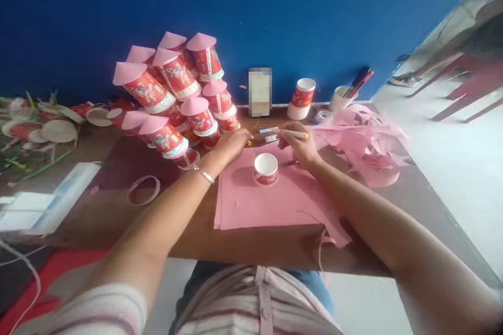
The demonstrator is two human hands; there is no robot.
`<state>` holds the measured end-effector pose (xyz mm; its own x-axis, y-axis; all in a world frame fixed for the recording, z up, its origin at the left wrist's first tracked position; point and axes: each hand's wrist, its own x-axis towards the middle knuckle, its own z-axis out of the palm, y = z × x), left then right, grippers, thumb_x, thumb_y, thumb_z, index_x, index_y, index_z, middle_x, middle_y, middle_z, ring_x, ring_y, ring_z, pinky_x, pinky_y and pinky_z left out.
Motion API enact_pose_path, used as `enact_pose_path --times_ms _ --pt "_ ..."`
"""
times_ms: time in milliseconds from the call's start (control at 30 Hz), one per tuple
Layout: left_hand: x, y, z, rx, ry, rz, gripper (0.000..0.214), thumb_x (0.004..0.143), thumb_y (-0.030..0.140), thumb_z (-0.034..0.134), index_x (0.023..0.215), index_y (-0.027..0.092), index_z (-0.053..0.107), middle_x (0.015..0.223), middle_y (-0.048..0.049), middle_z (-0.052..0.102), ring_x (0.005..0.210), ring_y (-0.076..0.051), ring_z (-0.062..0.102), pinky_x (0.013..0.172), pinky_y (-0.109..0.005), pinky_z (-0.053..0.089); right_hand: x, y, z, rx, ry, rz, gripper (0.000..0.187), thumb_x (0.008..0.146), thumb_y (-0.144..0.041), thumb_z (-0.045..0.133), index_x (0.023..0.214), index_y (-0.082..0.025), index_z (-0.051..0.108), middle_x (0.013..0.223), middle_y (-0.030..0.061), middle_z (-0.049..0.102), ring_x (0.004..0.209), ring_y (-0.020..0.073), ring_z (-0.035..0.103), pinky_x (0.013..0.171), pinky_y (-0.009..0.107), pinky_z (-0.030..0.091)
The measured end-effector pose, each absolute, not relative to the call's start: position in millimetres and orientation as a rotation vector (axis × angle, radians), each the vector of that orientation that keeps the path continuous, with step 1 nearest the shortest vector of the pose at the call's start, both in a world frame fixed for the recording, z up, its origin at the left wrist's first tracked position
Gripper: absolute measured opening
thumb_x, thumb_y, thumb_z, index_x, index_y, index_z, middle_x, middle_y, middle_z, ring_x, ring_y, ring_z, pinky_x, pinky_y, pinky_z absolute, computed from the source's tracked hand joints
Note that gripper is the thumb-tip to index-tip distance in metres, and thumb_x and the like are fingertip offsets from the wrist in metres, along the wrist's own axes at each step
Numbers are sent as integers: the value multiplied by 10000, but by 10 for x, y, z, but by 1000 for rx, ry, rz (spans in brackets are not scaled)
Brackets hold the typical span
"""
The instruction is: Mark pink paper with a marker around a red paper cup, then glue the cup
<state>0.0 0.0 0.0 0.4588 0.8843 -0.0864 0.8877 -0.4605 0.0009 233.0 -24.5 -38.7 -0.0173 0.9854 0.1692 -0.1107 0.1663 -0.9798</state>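
Left: heap of red printed paper cups capped with pink paper cones (176,94); left hand (233,144) just beside it at the far corner of the stacked pink paper sheets (267,204), fingers curled, grip cannot be made out. Centre: small red-and-white paper cup (266,169) stands on the sheets between both hands. Right hand (302,149) pinches a white marker pen (291,133); crumpled pink paper offcuts (361,141) beyond.

Right hand (301,146) grips marker (283,131); cup (266,169) on pink paper (271,201).
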Motion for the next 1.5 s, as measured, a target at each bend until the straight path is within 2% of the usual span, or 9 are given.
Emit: enact_pose_path --times_ms 133,233,433,867,1100,1200,1333,1400,1500 --pt "12 77 19 2639 1625 -103 255 1064 119 548 1114 142 797 1222 -161 794 1139 -309 772 840 -360 545 2358 -302 -379 -996 -1256 1196 489 793 -616 907 912 -243 614 782 13 771 637 168 701 625 306 582" --pt "1 83 37 2627 1633 -35 225 1056 112 568 1147 148 771 1224 -156 796 1105 -292 775 829 -351 540 2342 -345 -339 -1038 -1287 1209 428 809 -570 906 871 -234 647 770 20 777 645 167 709 642 308 596" --pt "18 64 12 2442 1488 445 73 996 127 710 1037 180 738 1072 -89 825 961 -235 759 844 -329 540 2303 -373 -304 -1038 -1279 1179 413 824 -572 898 831 -220 680 740 25 769 642 164 716 645 304 600" --pt "44 93 -110 2381 1367 663 123 921 101 788 921 189 703 943 -43 787 849 -197 710 783 -301 512 2320 -336 -326 -984 -1211 1196 456 755 -579 954 820 -220 681 743 19 763 619 163 714 644 330 641" --pt "103 40 -150 2379 1209 785 178 929 199 850 883 190 678 895 -16 755 799 -168 685 744 -282 494 2268 -360 -334 -1009 -1165 1288 523 723 -626 978 835 -217 672 768 47 790 631 182 725 675 354 650" --pt "90 39 -154 2365 1218 816 174 917 174 854 889 191 682 907 -16 759 824 -173 693 766 -283 506 2302 -306 -346 -1006 -1121 1351 594 661 -681 996 832 -218 667 746 42 768 593 165 678 600 320 600" --pt "36 76 -147 2352 1263 812 170 900 129 839 882 196 684 925 -14 772 869 -183 710 809 -291 527 2455 -218 -315 -1029 -1163 1243 598 718 -710 954 976 -232 705 645 -42 637 503 105 502 469 247 412" --pt "24 87 -154 2348 1285 772 173 894 128 838 867 196 682 914 -14 773 860 -185 711 806 -294 528 2539 -185 -302 -1094 -1268 1150 561 734 -707 942 868 -224 691 589 -54 573 491 96 458 466 245 382" --pt "37 75 -185 2360 1306 666 151 904 146 828 864 193 689 916 -26 775 853 -193 713 793 -301 524 2631 -143 -322 -1218 -1475 1032 558 798 -731 871 761 -213 666 596 -20 606 497 108 482 474 263 404"
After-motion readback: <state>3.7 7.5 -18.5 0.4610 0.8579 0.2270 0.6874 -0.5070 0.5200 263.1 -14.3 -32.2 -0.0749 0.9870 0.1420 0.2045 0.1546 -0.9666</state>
